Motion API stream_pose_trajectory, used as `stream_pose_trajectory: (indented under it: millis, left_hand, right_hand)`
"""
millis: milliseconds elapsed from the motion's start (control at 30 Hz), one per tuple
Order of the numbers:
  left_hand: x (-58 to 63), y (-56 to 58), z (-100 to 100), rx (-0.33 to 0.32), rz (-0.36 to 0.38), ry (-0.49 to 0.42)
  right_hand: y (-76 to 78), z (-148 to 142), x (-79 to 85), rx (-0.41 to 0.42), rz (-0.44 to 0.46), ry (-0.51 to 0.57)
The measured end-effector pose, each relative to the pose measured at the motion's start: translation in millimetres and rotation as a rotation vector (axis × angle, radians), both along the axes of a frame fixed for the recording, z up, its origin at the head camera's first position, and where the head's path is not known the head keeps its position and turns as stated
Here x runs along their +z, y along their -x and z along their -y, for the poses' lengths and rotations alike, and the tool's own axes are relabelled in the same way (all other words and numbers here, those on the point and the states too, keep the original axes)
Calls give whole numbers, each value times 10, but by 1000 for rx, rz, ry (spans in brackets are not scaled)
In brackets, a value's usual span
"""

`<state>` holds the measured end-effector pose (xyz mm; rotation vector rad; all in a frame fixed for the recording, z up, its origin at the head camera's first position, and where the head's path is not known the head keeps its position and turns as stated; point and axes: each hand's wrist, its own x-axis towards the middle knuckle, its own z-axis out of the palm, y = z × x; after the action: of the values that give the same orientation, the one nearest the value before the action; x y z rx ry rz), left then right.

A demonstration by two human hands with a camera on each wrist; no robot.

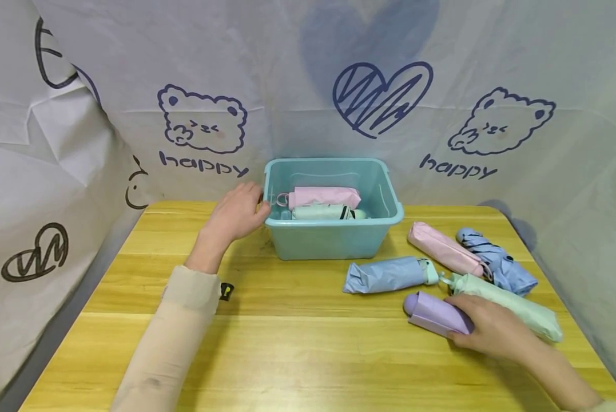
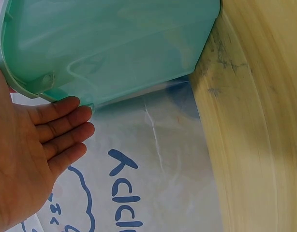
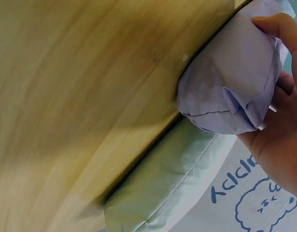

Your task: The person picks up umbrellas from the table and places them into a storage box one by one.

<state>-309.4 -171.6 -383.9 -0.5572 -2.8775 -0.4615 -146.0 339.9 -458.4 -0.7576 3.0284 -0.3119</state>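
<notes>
My right hand (image 1: 488, 326) grips a folded purple umbrella (image 1: 433, 313) near its lower end, with the rounded handle pointing left. In the right wrist view the purple umbrella (image 3: 226, 77) lies low over the wood, thumb on one side and fingers on the other. Beside it is a folded mint-green umbrella (image 1: 513, 303). My left hand (image 1: 238, 210) is at the left rim of a teal plastic bin (image 1: 328, 243). Its fingers (image 2: 66, 118) are nearly straight against the bin's side in the left wrist view. Inside the bin lie a pink umbrella (image 1: 323, 196) and a pale green umbrella (image 1: 318, 212).
A blue umbrella (image 1: 387, 275) lies in front of the bin. Farther right are another pink umbrella (image 1: 446, 249) and a blue patterned one (image 1: 498, 260). A small black object (image 1: 226, 292) sits by the left sleeve. A printed cloth (image 1: 297, 86) hangs behind the wooden table (image 1: 308, 355).
</notes>
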Motion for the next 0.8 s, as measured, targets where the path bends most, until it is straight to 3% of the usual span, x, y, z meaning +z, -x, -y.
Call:
stream_pose_trajectory:
  millis: [200,800]
  left_hand:
    - [14,-13,-3,-1,4,1]
    - [25,-31,0,11,14,-6]
  right_hand:
    - [-10,27,-7,21,-32,48]
    - [134,413,39,56,-384,340]
